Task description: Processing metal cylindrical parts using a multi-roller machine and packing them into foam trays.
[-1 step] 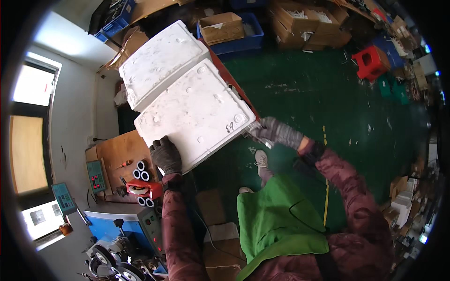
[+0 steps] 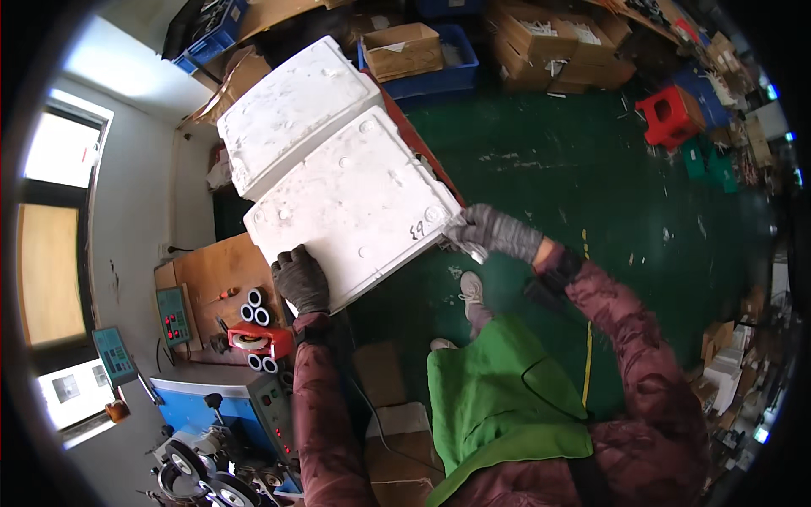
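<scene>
A white foam box with a scuffed top and a dark handwritten mark stands before me. Farther off, a second white foam box sits against it. My left hand, in a dark grey glove, rests flat on the near left corner of the closer box. At that box's right corner is my right hand, gloved in grey, its fingers closed. Something shiny shows at those fingers, too blurred to name.
A reddish edge runs beneath the boxes' right side. On the left, a wooden bench holds a red fixture and several ringed rollers, beside a blue machine. Cardboard boxes line the back; a red stool stands right.
My right hand has shifted very slightly left at the box corner. My left hand stays on the foam box.
</scene>
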### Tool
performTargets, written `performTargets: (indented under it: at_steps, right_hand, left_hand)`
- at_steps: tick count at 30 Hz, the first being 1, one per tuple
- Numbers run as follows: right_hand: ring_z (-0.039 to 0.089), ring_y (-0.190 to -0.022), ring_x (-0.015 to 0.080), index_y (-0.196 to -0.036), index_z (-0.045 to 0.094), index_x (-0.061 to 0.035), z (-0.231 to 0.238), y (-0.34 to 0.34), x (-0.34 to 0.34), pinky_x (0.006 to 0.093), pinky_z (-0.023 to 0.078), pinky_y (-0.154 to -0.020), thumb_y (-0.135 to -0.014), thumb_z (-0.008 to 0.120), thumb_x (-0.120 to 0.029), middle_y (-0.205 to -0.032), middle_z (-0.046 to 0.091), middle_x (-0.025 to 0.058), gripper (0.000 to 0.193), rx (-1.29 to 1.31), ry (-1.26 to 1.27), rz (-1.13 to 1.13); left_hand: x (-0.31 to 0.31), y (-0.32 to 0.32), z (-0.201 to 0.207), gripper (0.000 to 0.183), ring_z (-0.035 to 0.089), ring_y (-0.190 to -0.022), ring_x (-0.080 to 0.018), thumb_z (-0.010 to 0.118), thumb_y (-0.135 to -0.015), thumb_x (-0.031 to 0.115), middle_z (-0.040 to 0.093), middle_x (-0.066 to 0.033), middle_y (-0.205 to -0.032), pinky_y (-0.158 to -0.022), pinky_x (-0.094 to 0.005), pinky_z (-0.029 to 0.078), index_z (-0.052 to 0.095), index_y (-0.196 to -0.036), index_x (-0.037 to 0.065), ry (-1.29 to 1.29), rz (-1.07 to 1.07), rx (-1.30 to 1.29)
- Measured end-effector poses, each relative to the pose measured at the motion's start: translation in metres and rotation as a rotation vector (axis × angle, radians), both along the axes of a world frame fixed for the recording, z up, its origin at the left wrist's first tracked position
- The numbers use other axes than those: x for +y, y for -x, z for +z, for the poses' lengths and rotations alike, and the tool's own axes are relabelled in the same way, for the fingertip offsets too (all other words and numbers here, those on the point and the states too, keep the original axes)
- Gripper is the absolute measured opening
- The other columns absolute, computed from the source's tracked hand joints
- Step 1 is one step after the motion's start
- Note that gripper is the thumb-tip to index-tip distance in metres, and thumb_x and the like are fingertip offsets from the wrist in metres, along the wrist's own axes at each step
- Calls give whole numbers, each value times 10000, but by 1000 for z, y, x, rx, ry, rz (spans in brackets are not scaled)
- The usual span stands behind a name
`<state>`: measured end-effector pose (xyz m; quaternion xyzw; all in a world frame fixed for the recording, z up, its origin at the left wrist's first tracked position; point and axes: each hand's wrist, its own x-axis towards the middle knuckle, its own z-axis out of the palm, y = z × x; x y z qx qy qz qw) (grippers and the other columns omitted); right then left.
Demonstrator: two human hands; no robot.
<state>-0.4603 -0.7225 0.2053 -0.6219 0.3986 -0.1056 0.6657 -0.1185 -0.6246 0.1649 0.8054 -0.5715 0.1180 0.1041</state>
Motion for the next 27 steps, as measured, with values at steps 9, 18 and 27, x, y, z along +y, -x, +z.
performTargets:
  at_steps: [9,18,27]
  right_hand:
    - [649,-809,351,-1033,517,67,-14,-65,-102,457,542,-725,-884,463,-547,-888,631,231,634,-180,-829,-204]
    - [674,-783,258,-1027,539,30,-23,-81,-114,349,575,-640,-932,475,-247,-891,659,158,300,-74,-579,-157]
    - [675,-764,257,-1031,518,38,-19,-64,-118,339,577,-623,-927,480,-229,-901,661,157,289,-33,-540,-203]
  left_hand:
    - [0,1,0,198,528,-832,-343,571,-752,186,562,-142,-859,-712,-458,430,620,-917,89,-41,-5,-4]
    - [7,8,14,209,530,-875,-329,587,-785,132,580,-137,-910,-775,-443,422,621,-985,82,144,48,236]
    - [-17,248,-39,353,538,-1057,-327,562,-782,86,534,-145,-1190,-871,-385,461,581,-1134,76,0,-721,1314]
